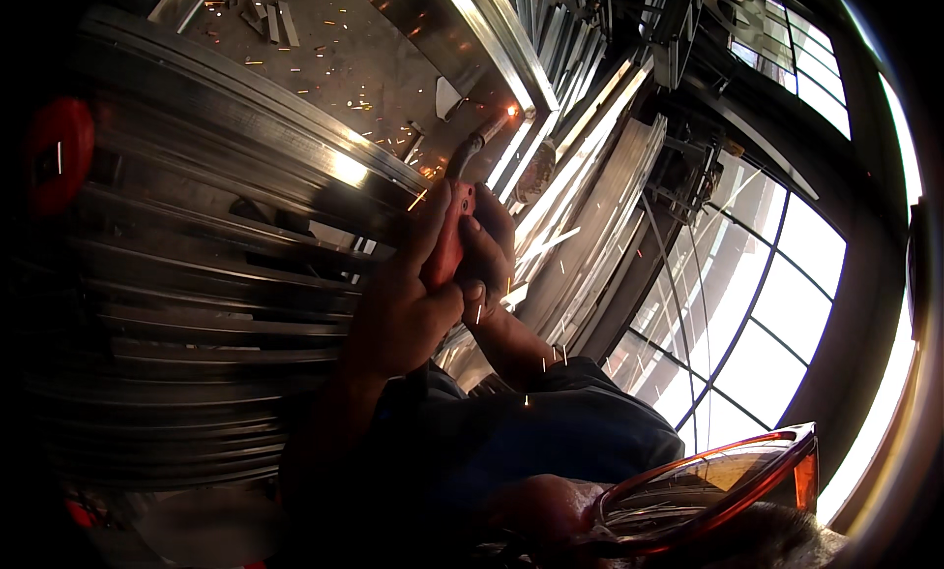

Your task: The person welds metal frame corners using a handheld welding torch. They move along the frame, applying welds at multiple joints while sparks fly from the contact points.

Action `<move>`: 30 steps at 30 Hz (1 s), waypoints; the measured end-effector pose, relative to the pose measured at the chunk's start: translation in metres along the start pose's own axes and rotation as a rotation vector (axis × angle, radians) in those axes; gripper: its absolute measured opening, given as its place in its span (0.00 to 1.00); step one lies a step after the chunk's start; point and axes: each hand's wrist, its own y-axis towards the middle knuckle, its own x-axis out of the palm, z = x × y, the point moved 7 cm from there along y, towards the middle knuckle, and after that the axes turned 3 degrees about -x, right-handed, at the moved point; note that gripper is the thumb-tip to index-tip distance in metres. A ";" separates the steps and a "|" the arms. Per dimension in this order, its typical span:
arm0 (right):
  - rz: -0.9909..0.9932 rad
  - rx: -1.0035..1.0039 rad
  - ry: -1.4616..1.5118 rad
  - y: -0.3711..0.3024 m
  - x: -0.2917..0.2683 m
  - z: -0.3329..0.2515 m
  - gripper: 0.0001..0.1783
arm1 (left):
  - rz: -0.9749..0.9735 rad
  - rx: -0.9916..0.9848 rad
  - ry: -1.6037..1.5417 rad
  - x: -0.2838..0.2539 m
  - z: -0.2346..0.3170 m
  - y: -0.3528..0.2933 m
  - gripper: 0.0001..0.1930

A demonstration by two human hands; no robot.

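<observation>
Both my hands are wrapped round the red handle of a welding torch (449,246). My left hand (398,308) grips it from the left and below. My right hand (492,242) closes on it from the right. The torch's dark bent neck points up and away, and its tip is at a bright orange glowing spot. That spot lies by the corner of a shiny metal frame (501,38) made of square tubes. Sparks scatter from there over the flat surface to the left and past my hands.
Long metal tubes (236,97) lie side by side at the left, with more profiles (600,195) stacked at the right. Small metal offcuts (273,23) lie at the upper left. A red rounded object (61,156) sits at the far left. Large paned windows (767,313) stand at the right.
</observation>
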 end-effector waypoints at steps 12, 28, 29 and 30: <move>-0.002 -0.025 -0.011 0.002 0.001 -0.002 0.41 | -0.001 0.046 0.144 -0.003 0.008 -0.001 0.50; -0.020 -0.055 -0.032 0.000 0.000 -0.003 0.41 | -0.036 0.010 0.022 -0.002 0.002 -0.002 0.48; -0.018 -0.055 -0.023 0.000 0.001 -0.002 0.41 | -0.035 0.010 0.020 -0.002 0.001 -0.002 0.48; -0.016 -0.054 -0.013 -0.001 0.001 -0.002 0.41 | -0.035 0.011 0.018 -0.001 0.001 -0.003 0.48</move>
